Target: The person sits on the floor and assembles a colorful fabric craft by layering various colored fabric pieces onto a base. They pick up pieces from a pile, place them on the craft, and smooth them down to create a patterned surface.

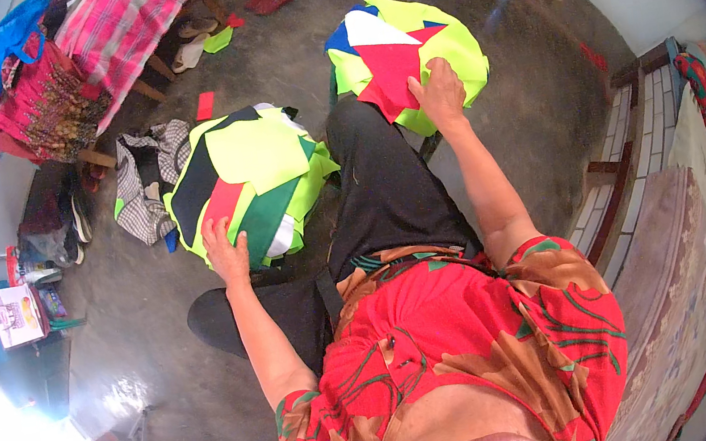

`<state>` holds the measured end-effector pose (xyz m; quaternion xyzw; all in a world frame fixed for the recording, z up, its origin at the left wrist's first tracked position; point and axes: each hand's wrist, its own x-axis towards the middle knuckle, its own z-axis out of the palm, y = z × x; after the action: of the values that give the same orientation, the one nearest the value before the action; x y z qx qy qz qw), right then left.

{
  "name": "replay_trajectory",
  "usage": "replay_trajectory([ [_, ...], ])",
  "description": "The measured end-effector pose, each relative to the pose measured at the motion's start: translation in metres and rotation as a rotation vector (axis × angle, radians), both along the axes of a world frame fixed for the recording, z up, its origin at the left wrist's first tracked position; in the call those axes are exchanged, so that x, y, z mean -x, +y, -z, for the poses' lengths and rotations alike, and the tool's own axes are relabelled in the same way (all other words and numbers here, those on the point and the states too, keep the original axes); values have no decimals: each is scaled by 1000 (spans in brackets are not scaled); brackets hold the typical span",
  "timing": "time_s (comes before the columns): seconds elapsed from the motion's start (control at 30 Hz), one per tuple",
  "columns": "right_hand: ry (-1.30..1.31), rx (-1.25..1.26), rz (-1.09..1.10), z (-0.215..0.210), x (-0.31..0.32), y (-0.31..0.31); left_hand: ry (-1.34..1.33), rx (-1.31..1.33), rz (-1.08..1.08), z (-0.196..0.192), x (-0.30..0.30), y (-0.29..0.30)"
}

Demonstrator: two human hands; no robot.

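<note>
Two heaps of cut cloth pieces lie before me, one on each side of my bent legs. My left hand [228, 249] rests on the nearer cloth heap [258, 157], fingers apart on a red piece [225, 199] beside a dark green one [267, 219]. This heap is mostly neon yellow, with black and white pieces. Farther off to the right, my right hand [442, 92] lies on the other cloth heap [444, 23], its thumb apart from the fingers. Next to the thumb is a large red piece [391, 71], with white and blue pieces above. The right fingertips are partly hidden.
A checked cloth [136, 183] lies left of the nearer heap. Red [205, 106] and neon yellow [218, 40] scraps lie on the grey floor [276, 60]. A low bed or bench with pink plaid cloth [123, 27] stands far left. At right is a wooden frame [624, 191].
</note>
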<state>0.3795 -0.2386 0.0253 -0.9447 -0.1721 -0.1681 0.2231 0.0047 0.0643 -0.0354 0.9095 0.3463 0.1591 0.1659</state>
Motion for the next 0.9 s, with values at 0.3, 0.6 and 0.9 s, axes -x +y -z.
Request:
replay_trajectory([
  [0.3,35,160,142,3,-17,-2,-6,-3,17,1,-1,1],
  [0.6,101,136,-34,-16,-8,-10,-42,-2,25,2,1,2],
  [0.9,111,170,43,-10,-18,-4,-45,-33,17,4,2,3],
])
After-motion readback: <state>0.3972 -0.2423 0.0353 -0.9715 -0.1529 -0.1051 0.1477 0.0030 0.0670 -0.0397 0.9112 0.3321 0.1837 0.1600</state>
